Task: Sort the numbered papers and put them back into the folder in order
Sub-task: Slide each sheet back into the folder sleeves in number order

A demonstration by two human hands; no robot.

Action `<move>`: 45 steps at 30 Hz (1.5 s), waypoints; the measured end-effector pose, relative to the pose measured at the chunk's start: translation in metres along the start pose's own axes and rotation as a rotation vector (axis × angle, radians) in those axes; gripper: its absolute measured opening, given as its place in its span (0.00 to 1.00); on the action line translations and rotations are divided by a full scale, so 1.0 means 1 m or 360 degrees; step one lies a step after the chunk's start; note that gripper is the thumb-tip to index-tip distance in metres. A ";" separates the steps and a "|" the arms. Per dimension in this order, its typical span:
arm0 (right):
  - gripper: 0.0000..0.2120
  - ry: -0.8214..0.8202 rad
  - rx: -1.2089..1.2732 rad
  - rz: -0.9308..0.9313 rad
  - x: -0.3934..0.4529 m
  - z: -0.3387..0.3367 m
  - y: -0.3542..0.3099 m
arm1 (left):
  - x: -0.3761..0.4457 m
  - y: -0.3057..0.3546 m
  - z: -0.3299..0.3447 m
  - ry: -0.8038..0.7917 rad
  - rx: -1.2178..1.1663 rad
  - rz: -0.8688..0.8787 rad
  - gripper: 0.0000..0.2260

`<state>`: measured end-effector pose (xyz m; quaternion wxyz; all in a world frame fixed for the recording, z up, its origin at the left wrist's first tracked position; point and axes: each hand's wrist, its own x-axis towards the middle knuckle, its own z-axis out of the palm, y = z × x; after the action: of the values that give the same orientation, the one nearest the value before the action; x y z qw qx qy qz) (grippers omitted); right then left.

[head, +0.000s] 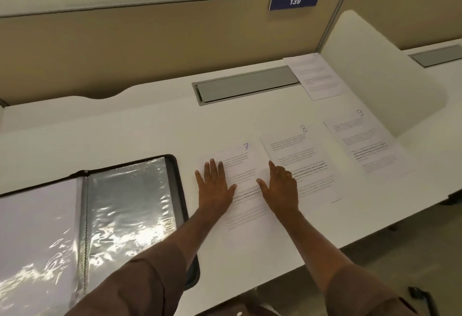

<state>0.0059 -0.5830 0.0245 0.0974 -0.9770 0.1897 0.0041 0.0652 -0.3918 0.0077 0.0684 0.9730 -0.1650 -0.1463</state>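
Observation:
The paper numbered 7 (246, 165) lies on the white desk just right of the open folder (125, 195). My left hand (215, 184) rests flat on its left side with fingers spread. My right hand (281, 184) lies flat over its right edge, where it meets the paper numbered 8 (300, 158). The paper numbered 9 (362, 140) sits further right. A fourth printed sheet (316, 75) lies at the back right; I cannot read its number. The folder shows shiny plastic sleeves, the left one with a white sheet inside.
A grey cable hatch (245, 84) is set into the desk (125, 128) behind the papers. A beige partition with a blue sign reading 139 (295, 1) closes the back. A white divider (375, 65) stands at the right. The desk's front edge runs close below paper 7.

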 end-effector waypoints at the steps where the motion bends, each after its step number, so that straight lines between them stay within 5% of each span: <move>1: 0.33 -0.0001 -0.0008 -0.0014 0.006 0.000 0.003 | 0.003 0.001 0.001 0.0001 0.0010 -0.0003 0.36; 13: 0.33 0.0022 0.0025 -0.0079 0.092 0.001 0.034 | 0.091 0.050 -0.019 0.0065 -0.0053 0.0153 0.37; 30: 0.32 0.0276 0.0098 0.0232 0.330 -0.036 0.174 | 0.341 0.211 -0.058 0.0215 -0.0091 0.0481 0.42; 37: 0.31 0.0445 0.0071 0.0415 0.430 -0.044 0.234 | 0.426 0.275 -0.051 0.0367 -0.0417 0.0402 0.38; 45: 0.34 0.0352 0.0131 0.0641 0.480 -0.042 0.266 | 0.459 0.311 -0.033 0.0448 -0.0411 0.0355 0.35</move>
<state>0.3516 -1.0101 -0.0060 0.1130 -0.9091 0.3904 -0.0915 0.3958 -0.8370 -0.0243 0.2305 0.9427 -0.2405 -0.0204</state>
